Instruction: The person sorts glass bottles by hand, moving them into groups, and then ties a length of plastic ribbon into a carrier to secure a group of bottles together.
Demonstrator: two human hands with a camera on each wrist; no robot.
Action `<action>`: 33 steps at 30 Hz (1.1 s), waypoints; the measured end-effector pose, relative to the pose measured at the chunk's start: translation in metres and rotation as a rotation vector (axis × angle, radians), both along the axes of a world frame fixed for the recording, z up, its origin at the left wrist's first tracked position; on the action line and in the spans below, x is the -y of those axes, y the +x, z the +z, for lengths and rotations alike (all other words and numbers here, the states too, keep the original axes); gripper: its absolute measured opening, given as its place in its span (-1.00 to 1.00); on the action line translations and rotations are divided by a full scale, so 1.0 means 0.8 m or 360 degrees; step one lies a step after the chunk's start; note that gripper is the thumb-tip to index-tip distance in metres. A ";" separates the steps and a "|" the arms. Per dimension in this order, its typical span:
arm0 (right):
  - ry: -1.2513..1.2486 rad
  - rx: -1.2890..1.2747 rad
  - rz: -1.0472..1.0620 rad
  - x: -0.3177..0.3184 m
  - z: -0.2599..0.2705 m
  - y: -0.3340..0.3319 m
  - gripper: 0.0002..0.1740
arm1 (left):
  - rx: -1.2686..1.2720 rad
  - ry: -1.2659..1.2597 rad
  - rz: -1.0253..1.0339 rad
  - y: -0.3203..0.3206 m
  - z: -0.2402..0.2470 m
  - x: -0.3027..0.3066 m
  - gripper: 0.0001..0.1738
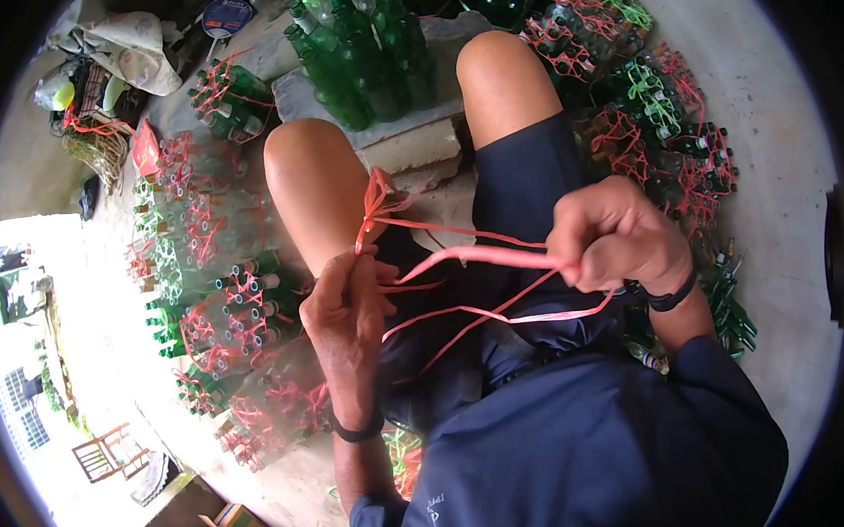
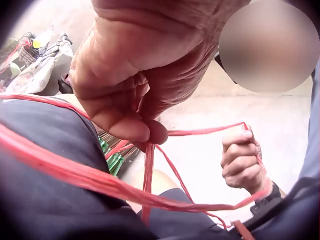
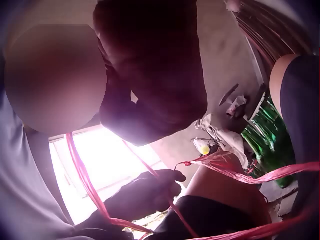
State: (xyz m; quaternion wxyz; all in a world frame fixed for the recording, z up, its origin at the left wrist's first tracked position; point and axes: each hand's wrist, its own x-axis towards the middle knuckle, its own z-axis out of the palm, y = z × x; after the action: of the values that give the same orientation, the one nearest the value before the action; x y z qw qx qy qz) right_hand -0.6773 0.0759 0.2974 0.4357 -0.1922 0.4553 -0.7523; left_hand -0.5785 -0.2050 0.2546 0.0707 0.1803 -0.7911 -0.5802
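Pink plastic twine stretches between the two hands above the lap in the head view. The left hand pinches it between thumb and fingertips, just below a knotted bunch. Curled fingers of the right hand grip the other side, and several strands cross between the hands. In the left wrist view, the left hand pinches strands that hang down, while the right hand is a fist with twine over it. The right wrist view shows the right hand dark and close, the left hand beyond.
Green bottles stand on a stone slab beyond the knees. Bundles of bottles tied with pink and green twine line the left side, with more bundles at the right. A cardboard box lies at lower left.
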 end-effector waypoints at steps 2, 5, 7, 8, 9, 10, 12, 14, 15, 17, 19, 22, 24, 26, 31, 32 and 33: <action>-0.0411 -0.0017 -0.0216 -0.002 -0.001 -0.004 -0.80 | -0.0020 -0.0019 0.0030 0.003 -0.002 0.006 -0.77; -0.0745 -0.0240 -0.0266 -0.016 0.014 -0.015 -0.78 | -0.0021 -0.0042 0.0078 0.008 -0.004 0.014 -0.76; -0.0907 -0.0106 -0.0444 -0.028 0.032 -0.008 -0.80 | 0.0017 -0.0045 0.0090 0.011 -0.004 0.018 -0.75; -0.0937 -0.0120 -0.0473 -0.043 0.041 -0.010 -0.82 | 0.0017 -0.0048 0.0093 0.013 -0.005 0.021 -0.75; -0.0967 -0.0135 -0.0501 -0.053 0.050 -0.012 -0.85 | 0.0025 -0.0040 0.0102 0.015 -0.007 0.023 -0.75; -0.1000 -0.0181 -0.0613 -0.055 0.058 -0.007 -0.87 | 0.0033 -0.0032 0.0112 0.017 -0.008 0.025 -0.75; -0.1142 -0.0062 -0.0735 -0.072 0.074 -0.001 -0.90 | 0.0042 -0.0021 0.0115 0.018 -0.009 0.027 -0.75; -0.1348 0.0093 -0.0668 -0.093 0.078 -0.002 -0.94 | 0.0052 -0.0006 0.0121 0.019 -0.010 0.027 -0.75; -0.1442 0.0081 -0.0591 -0.101 0.079 -0.003 -0.96 | 0.0030 -0.0021 0.0124 0.018 -0.010 0.026 -0.75; -0.1488 -0.0053 -0.0864 -0.135 0.087 0.005 -0.82 | 0.0007 -0.0034 0.0128 0.015 -0.011 0.025 -0.75; -0.1490 -0.0123 -0.0979 -0.159 0.097 0.011 -0.76 | 0.0009 -0.0046 0.0103 0.010 -0.010 0.025 -0.75; -0.1380 -0.0286 -0.0908 -0.170 0.108 0.010 -0.71 | 0.0020 -0.0033 0.0104 0.004 -0.005 0.025 -0.75; -0.1314 -0.0456 -0.0921 -0.181 0.111 0.009 -0.64 | 0.0005 -0.0045 0.0104 0.000 -0.007 0.027 -0.75; -0.1288 -0.0567 -0.1002 -0.197 0.116 0.012 -0.60 | -0.0010 -0.0057 0.0108 -0.002 -0.010 0.029 -0.74; -0.0911 -0.1011 -0.1746 -0.243 0.122 0.019 -0.55 | -0.0003 -0.0045 0.0128 -0.002 -0.013 0.034 -0.75; -0.0861 -0.1109 -0.1857 -0.269 0.118 0.018 -0.55 | -0.0003 -0.0045 0.0127 -0.002 -0.012 0.034 -0.75; -0.0861 -0.1110 -0.1860 -0.275 0.116 0.016 -0.55 | 0.0006 -0.0040 0.0136 -0.003 -0.010 0.034 -0.76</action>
State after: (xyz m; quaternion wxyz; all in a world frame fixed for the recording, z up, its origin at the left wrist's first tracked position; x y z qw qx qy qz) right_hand -0.6641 0.2963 0.3899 -0.2697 -0.2472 0.3940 -0.8432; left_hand -0.5807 -0.2320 0.2463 0.0962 0.2141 -0.7901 -0.5662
